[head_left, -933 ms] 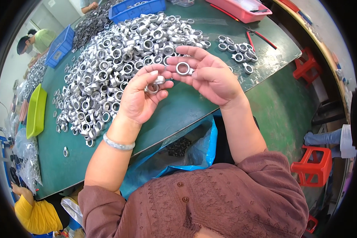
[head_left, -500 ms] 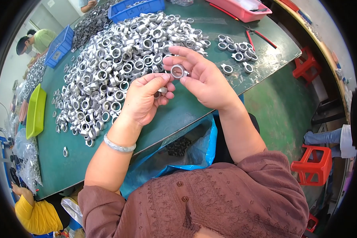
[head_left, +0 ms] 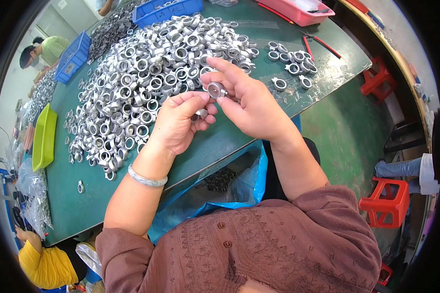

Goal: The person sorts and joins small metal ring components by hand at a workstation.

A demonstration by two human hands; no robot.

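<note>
A grey metal ring with a small side lug (head_left: 222,91) is held up over the near edge of the heap, between the thumb and fingers of my right hand (head_left: 249,100). That hand's index finger is raised above the ring. My left hand (head_left: 178,122) has its thumb and index finger pinched together at the ring's left side. A second metal ring (head_left: 201,113) sits in the curled lower fingers of my left hand, partly hidden by them. The large heap of similar metal rings (head_left: 127,93) lies just beyond and left of my hands on the green table (head_left: 68,205).
Several rings (head_left: 298,63) lie apart at the right, near red-handled pliers (head_left: 322,46). Blue bins (head_left: 168,13), a pink tray (head_left: 298,12) and a green tray (head_left: 44,136) stand around the heap. A blue bag (head_left: 252,188) hangs below the table edge. Red stools (head_left: 388,202) stand right.
The ring at my right fingertips has turned and shifted slightly left, closer to my left thumb. My right hand has moved a little left with it. My left hand has barely moved.
</note>
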